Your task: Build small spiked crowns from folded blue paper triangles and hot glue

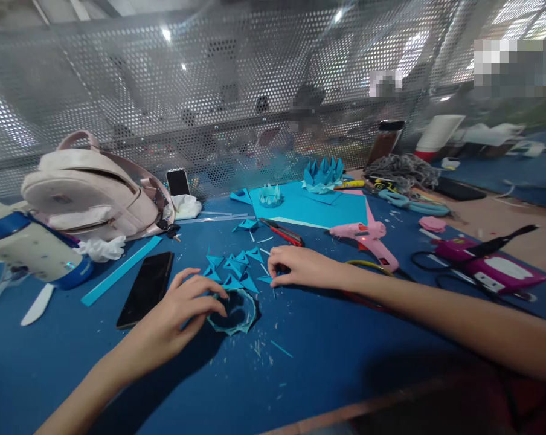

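Note:
A ring of folded light-blue paper [242, 329] lies on the blue table. My left hand [186, 308] is at its left rim, index finger reaching inside and thumb side against the outer wall, the other fingers spread above. My right hand [295, 266] is closed in a pinch just beyond the ring, at the tip of a small folded blue paper piece [264, 279]. Several similar folded paper pieces [235, 264] lie in a loose cluster behind the ring. A red and black utility knife [284, 232] rests beyond my right hand.
A pink glue gun [368, 235] lies right of centre. Blue sheets [295, 208] carry a small paper crown [270, 194] and a larger spiky one [324, 175]. A black phone [147, 287], bottle [32, 244] and pink backpack [87, 190] occupy the left; a magenta box [490, 266] the right.

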Demonstrator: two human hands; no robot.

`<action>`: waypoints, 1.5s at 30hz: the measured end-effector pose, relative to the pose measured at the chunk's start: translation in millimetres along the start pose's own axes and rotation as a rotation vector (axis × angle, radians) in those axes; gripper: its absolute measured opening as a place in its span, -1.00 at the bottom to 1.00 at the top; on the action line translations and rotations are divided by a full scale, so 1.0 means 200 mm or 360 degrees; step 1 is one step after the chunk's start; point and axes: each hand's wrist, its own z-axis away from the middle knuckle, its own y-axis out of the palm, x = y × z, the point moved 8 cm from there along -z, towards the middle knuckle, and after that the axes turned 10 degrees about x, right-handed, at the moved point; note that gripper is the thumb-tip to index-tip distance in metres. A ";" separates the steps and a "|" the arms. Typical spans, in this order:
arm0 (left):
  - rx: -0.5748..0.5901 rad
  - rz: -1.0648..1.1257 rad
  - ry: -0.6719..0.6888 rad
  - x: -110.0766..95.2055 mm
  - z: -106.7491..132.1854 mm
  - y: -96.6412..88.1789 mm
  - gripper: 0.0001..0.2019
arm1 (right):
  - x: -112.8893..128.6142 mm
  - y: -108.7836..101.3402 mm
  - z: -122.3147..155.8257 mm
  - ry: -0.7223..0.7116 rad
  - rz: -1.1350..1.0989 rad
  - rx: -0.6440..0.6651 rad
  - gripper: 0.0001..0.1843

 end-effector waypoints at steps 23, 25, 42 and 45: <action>-0.0421 0.0732 -0.0529 0.10 -0.01 -0.11 -0.78 | 0.10 -0.07 -0.02 -0.0168 -0.0395 -0.0121 -0.87; -0.0401 0.0908 -0.0645 0.13 -0.03 -0.09 -0.74 | 0.21 -0.11 0.01 -0.0346 -0.0452 -0.0177 -0.85; -0.0129 0.2022 -0.0455 0.06 -0.28 0.11 -0.62 | 0.44 -0.16 0.11 -0.0962 -0.0342 -0.0485 -0.88; -0.0211 0.2063 -0.0511 0.07 -0.29 0.11 -0.64 | 0.42 -0.16 0.11 -0.0932 -0.0401 -0.0553 -0.87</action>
